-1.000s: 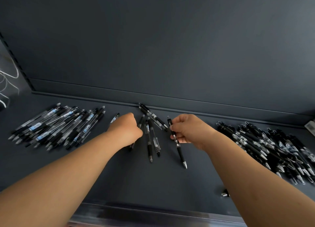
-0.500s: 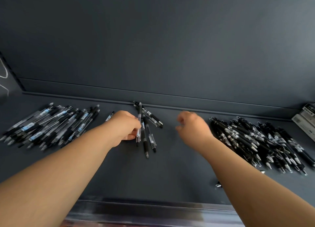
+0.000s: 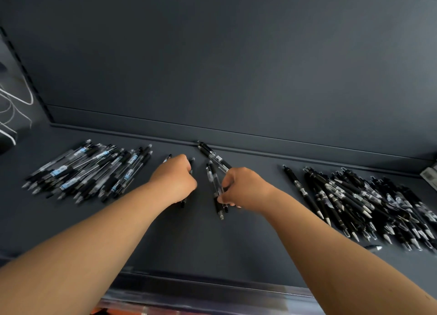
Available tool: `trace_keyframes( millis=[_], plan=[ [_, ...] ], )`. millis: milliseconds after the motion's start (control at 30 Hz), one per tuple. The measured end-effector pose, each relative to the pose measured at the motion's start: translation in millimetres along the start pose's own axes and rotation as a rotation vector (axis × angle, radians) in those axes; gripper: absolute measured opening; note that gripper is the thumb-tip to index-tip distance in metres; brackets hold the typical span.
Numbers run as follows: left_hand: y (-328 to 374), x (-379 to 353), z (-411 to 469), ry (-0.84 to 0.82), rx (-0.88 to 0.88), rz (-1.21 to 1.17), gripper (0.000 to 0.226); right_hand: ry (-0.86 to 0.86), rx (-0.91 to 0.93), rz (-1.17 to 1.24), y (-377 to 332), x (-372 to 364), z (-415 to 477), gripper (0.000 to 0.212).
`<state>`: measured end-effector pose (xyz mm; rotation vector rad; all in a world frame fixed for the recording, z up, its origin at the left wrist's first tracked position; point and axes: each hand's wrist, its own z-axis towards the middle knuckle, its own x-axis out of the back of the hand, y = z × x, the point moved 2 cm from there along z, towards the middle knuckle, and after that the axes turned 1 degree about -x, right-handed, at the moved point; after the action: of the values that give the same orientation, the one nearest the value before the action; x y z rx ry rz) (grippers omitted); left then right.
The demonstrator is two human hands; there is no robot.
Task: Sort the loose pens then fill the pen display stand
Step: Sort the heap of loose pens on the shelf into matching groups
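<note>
Both hands work close together at the middle of the shelf, each closed on something. The left hand is curled in a fist over a black pen, whose two ends show past the knuckles and below the heel of the hand. The right hand pinches a couple of clear pens between thumb and fingertips, their tips pointing toward the shelf's front edge. Just behind them, crossed pens lie against the shelf's back edge. A left pile of blue-labelled pens sits toward the left end, and a larger right pile of darker pens toward the right end, both well apart from the hands. No display stand is in view, so this looks like the sorting stage, with only a few pens left unsorted. Pens like these should be light, stiff and smooth, apt to roll or slide out of a loose hold. Taking them around the rubber grip or the mid-barrel seems safest, and gathering several side by side would likely keep them from fanning out.
</note>
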<state>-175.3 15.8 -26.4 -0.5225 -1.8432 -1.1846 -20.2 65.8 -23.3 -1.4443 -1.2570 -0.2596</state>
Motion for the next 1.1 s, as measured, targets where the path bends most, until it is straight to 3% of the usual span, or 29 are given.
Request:
trace_keyframes(
  millis=[167,433,567,800,1100],
  plan=[
    [12,-4,-5,0.007,-0.125,0.072,0.01,-0.028,-0.084,0.29,10,4,2,0.015],
    [29,-13,-7,-0.043,-0.143,0.159,0.026,-0.107,-0.099,0.71,22,15,0,0.015],
    [33,-17,-5,-0.047,-0.115,0.205,0.041,-0.114,-0.043,0.754,25,19,-1,0.017],
    [34,-20,1,-0.055,-0.069,0.197,0.036,-0.19,-0.017,0.883,26,24,-1,0.023],
    [25,-16,8,-0.066,0.01,0.139,0.012,-0.063,-0.112,0.847,29,30,5,0.032]
  ],
)
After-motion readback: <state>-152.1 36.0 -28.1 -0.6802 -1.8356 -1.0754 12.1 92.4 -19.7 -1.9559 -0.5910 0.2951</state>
